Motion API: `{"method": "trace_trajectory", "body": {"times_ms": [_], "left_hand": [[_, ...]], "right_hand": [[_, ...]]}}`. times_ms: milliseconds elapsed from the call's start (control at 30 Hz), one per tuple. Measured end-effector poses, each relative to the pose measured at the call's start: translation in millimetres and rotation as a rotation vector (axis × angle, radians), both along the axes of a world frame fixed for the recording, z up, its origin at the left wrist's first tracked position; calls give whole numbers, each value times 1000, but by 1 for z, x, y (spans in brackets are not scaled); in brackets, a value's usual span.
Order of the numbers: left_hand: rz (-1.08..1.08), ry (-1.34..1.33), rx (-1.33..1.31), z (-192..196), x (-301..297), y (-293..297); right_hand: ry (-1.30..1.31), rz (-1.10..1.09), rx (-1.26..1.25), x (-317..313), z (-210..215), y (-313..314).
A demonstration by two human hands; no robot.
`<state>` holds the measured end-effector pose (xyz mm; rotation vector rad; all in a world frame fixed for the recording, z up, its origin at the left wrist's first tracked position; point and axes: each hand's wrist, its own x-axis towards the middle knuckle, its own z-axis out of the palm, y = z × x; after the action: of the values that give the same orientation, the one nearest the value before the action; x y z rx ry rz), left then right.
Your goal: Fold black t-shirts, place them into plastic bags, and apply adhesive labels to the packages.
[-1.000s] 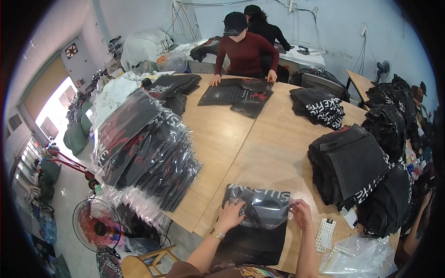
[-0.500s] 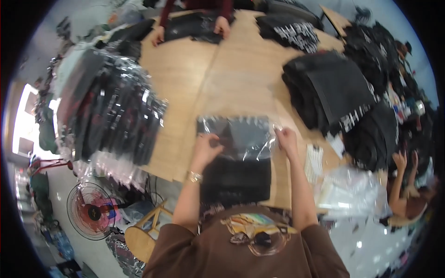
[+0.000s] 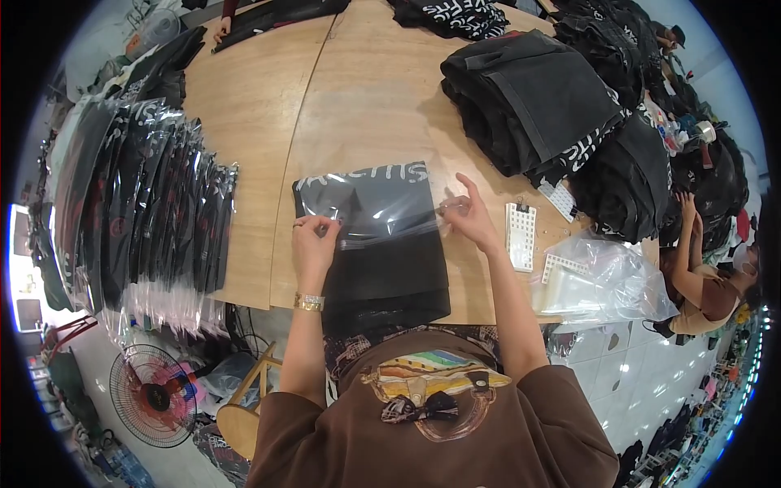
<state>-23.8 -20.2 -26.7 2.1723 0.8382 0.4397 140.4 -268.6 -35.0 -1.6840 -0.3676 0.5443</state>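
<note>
A folded black garment (image 3: 386, 281) with white lettering along its far end lies on the table in front of me. A clear plastic bag (image 3: 378, 215) covers its far part, and the bag's open edge runs across the garment's middle. My left hand (image 3: 316, 244) pinches the bag's edge at the left, thumb against fingers. At the right side, my right hand (image 3: 468, 215) pinches the bag's other corner between thumb and forefinger, with its outer fingers raised. The garment's near part is bare of plastic.
A row of bagged black garments (image 3: 154, 203) stands at the left. Folded black garments (image 3: 537, 98) are piled at the right. White sticker sheets (image 3: 521, 236) and clear bags (image 3: 606, 281) lie nearby. A fan (image 3: 153, 394) and wooden stool (image 3: 240, 423) stand lower left. A co-worker's hand (image 3: 222, 30) shows far left.
My view has shifted, so the table's things sit higher and farther left. Both hands keep their pinch on the bag's edge. The outer fingers of my right hand have lifted.
</note>
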Motion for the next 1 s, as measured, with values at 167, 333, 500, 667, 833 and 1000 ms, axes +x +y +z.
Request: {"method": "trace_trajectory", "body": {"times_ms": [167, 333, 500, 667, 833, 1000], "left_hand": [[212, -171, -211, -14, 7, 13], [251, -314, -516, 8, 22, 23], [197, -344, -402, 23, 25, 18], [5, -268, 282, 26, 24, 12], [-2, -327, 335, 12, 55, 36], [0, -420, 317, -13, 112, 84]], "right_hand": [[14, 40, -66, 3, -1, 2], [-424, 122, -485, -4, 6, 12], [-412, 75, -470, 2, -1, 18], [-350, -78, -347, 7, -10, 30], [-328, -160, -643, 40, -12, 53], [-567, -281, -697, 75, -11, 98]]}}
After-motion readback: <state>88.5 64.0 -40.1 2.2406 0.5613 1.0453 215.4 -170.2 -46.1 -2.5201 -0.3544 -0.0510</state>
